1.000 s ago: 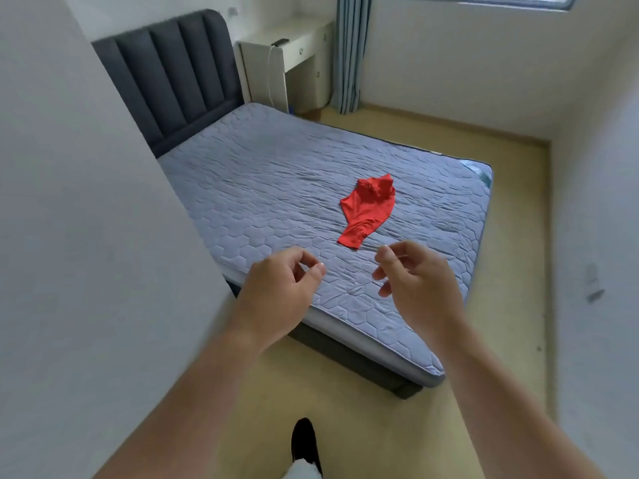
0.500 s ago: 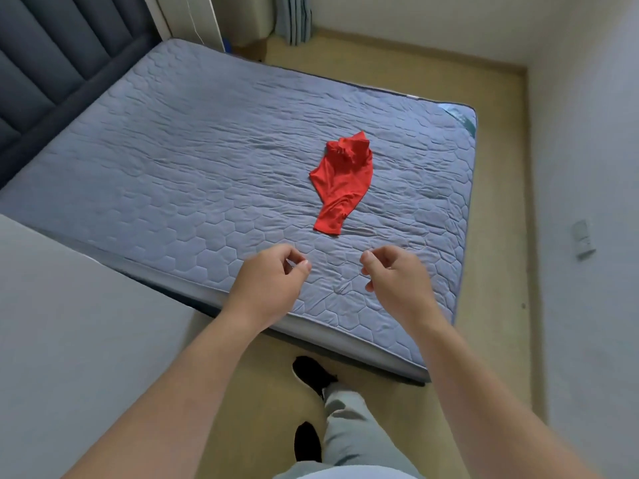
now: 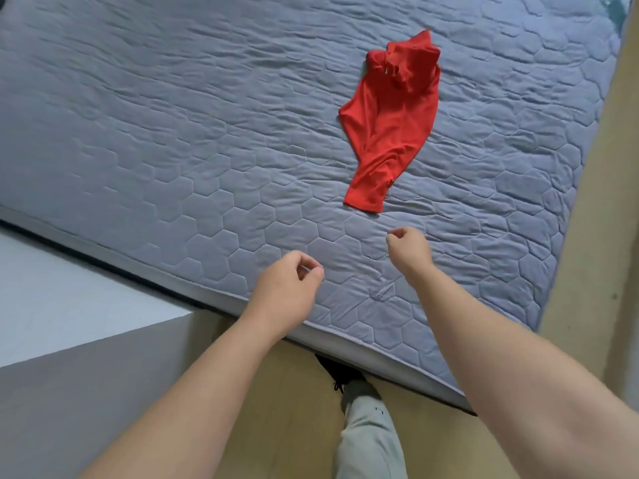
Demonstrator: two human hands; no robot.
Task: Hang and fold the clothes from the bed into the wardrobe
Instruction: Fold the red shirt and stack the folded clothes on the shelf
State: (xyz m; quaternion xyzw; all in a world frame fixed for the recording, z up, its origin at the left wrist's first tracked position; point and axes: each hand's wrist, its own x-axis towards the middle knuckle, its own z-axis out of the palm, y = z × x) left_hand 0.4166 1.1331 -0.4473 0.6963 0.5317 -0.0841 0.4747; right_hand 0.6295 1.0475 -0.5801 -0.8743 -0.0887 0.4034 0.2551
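A crumpled red garment (image 3: 390, 122) lies alone on the grey quilted mattress of the bed (image 3: 173, 133), toward its right side, narrow end pointing at me. My right hand (image 3: 409, 248) hovers over the mattress just short of that narrow end, fingers loosely curled, holding nothing. My left hand (image 3: 287, 288) hangs lower and to the left, above the bed's near edge. Its fingers are loosely curled too, thumb close to the forefinger, with nothing in it. The wardrobe is out of view.
A pale grey wall corner (image 3: 69, 340) juts in at the lower left, right beside the bed. Tan wooden floor (image 3: 297, 409) shows below the mattress edge and along the right side. My black shoe (image 3: 340, 371) and grey trouser leg stand against the bed's edge.
I have stepped up to the bed and tilted my view down; the headboard and room have left the frame. Both hands have reached out over the mattress, the right one nearer the red garment.
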